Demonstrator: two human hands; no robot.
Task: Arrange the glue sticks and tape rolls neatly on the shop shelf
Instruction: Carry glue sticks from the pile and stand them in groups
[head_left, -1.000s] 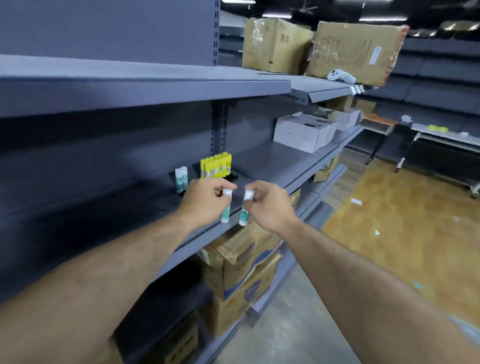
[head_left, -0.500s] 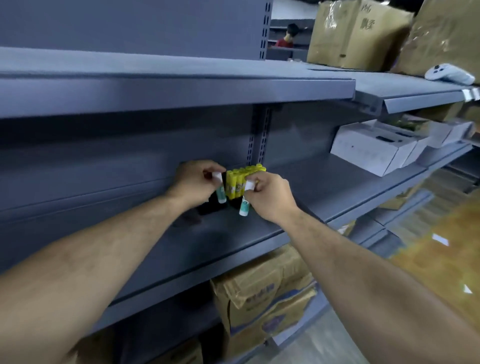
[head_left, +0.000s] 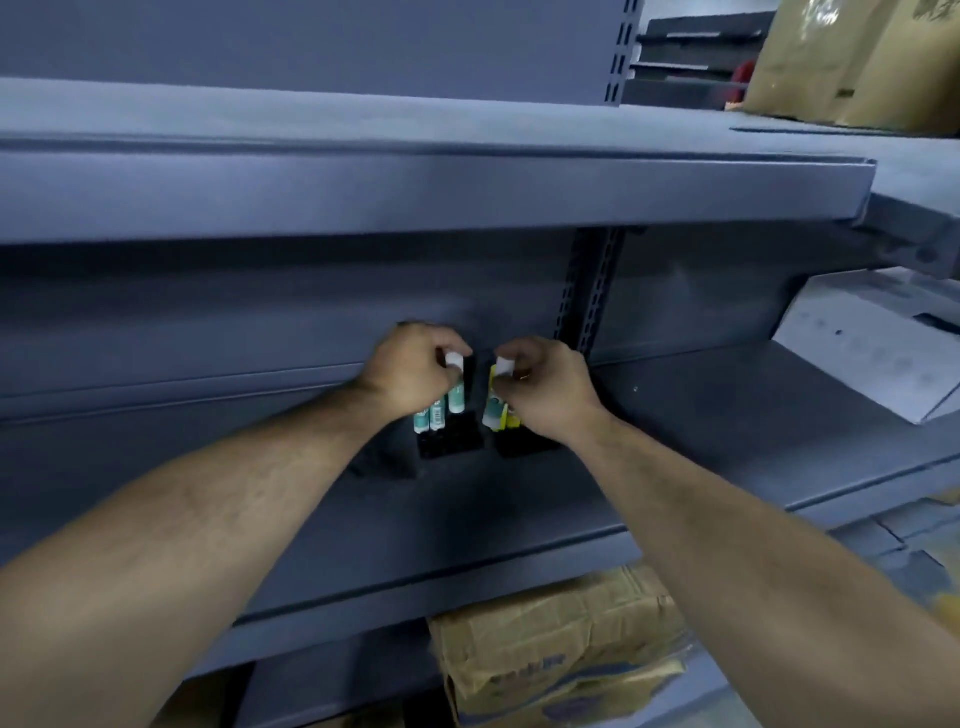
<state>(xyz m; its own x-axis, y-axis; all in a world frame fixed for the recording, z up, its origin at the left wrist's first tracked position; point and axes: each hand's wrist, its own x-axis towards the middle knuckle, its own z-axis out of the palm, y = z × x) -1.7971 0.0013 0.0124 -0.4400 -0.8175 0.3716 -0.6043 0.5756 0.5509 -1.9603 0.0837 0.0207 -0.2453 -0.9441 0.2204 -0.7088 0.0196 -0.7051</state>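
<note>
My left hand (head_left: 410, 371) pinches the white cap of a teal glue stick (head_left: 456, 397), held upright beside two teal glue sticks (head_left: 430, 417) standing at the back of the grey middle shelf (head_left: 727, 441). My right hand (head_left: 545, 392) grips another white-capped glue stick (head_left: 496, 400) in front of a row of yellow glue sticks (head_left: 511, 418), which it mostly hides. Dark reflections lie on the shelf below both groups. No tape roll can be made out.
A white carton (head_left: 872, 358) sits on the same shelf at the right. The upper shelf (head_left: 415, 192) overhangs my hands closely. Brown cardboard boxes (head_left: 561, 654) fill the space below, and tan boxes (head_left: 852, 62) stand on top at the far right.
Both hands have carried their glue sticks from the shelf's front edge deep to its back wall and moved apart; the left stick now stands by the teal ones, the right by the yellow row.
</note>
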